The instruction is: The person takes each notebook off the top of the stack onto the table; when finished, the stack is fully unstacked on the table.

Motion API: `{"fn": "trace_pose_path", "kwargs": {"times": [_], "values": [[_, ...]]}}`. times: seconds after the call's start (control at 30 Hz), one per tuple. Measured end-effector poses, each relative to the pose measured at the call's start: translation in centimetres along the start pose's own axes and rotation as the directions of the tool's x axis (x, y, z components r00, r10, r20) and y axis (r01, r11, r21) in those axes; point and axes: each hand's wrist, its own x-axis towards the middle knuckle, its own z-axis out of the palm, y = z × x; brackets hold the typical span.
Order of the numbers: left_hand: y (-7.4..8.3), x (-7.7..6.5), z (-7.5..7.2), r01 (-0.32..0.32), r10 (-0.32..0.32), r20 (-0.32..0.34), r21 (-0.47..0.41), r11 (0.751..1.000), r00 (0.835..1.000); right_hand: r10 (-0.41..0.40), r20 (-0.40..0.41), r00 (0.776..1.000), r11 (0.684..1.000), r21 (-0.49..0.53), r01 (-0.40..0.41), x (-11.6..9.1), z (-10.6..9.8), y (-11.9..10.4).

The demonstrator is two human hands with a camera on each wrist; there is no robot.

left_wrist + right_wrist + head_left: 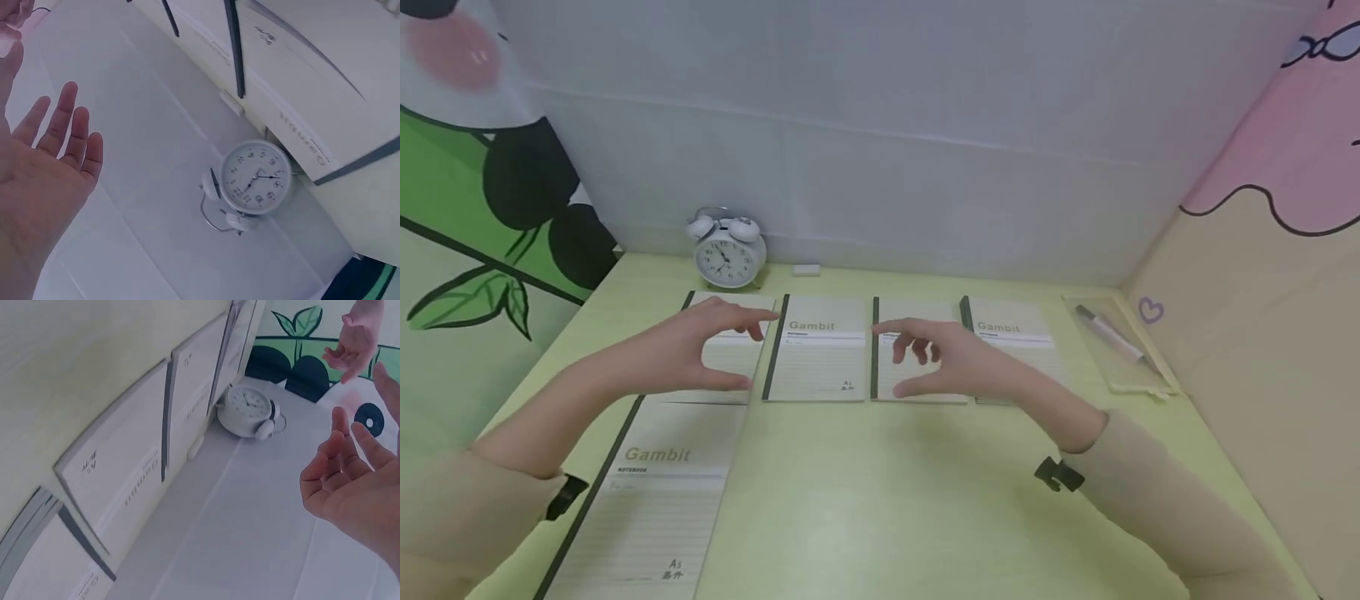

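My left hand (688,350) hovers over the back-left notebook, its thumb and fingers spread apart with nothing between them. My right hand (951,358) is held in the air over the third notebook (917,308), fingers loosely bent and empty. Between the two hands lies a white Gambit notebook (816,358) with a dark spine. Another Gambit notebook (1011,325) lies at the right end of the row; in the right wrist view several layered edges show at this near pile (50,562). A further notebook (662,492) lies at the front left, meeting the back-left one.
A white twin-bell alarm clock (727,254) stands at the back left, beside a small white block (807,270). At the back right, a clear tray (1120,387) holds a pen (1108,332). Walls border the table (880,500) at the back and sides.
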Motion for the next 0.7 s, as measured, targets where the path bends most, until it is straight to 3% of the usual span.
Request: {"fn": "trace_pose_path", "kwargs": {"times": [0.23, 0.37, 0.5, 0.7], "values": [[2.7, 4.1, 1.2, -0.046, 0.046, -0.017, -0.016, 0.999, 0.999, 0.011, -0.142, 0.990, 0.998, -0.064, -0.021, -3.5, -3.8, 2.0], [4.4, 6.0, 2.3, -0.070, 0.069, -0.028, -0.037, 0.997, 0.997, 0.056, -0.226, 0.973, 0.990, -0.111, -0.083, -5.4, -5.5, 3.7], [5.4, 8.0, 3.8, -0.098, 0.097, -0.029, -0.042, 0.994, 0.995, 0.112, -0.288, 0.951, 0.974, -0.159, -0.163, -7.3, -6.5, 5.7], [6.4, 11.2, 5.8, -0.105, 0.102, -0.037, -0.104, 0.989, 0.994, 0.168, -0.355, 0.920, 0.966, -0.127, -0.225, -9.8, -7.5, 9.0]]}}
